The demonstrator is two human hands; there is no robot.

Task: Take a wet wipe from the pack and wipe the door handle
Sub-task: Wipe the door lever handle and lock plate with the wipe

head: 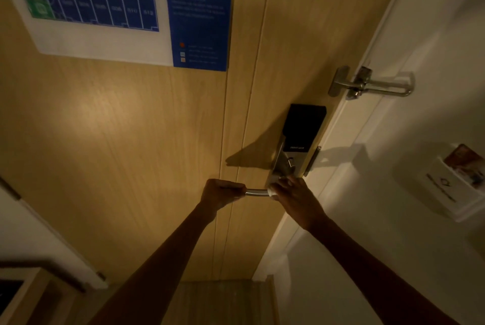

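Observation:
A silver lever door handle point(256, 193) sticks out to the left from a lock plate with a black panel point(301, 130) on a wooden door point(118, 128). My left hand point(220, 193) is closed around the free end of the handle. My right hand point(294, 196) grips the handle near the lock plate, with a white wet wipe point(273, 192) pressed between its fingers and the metal. Only a small edge of the wipe shows. The pack of wipes is not in view.
A metal swing-bar door guard point(367, 84) sits above the lock at the door edge. A blue evacuation plan point(118, 4) hangs on the door. A white wall point(393, 219) with a card holder point(456, 180) is to the right. Furniture point(31, 285) stands at the lower left.

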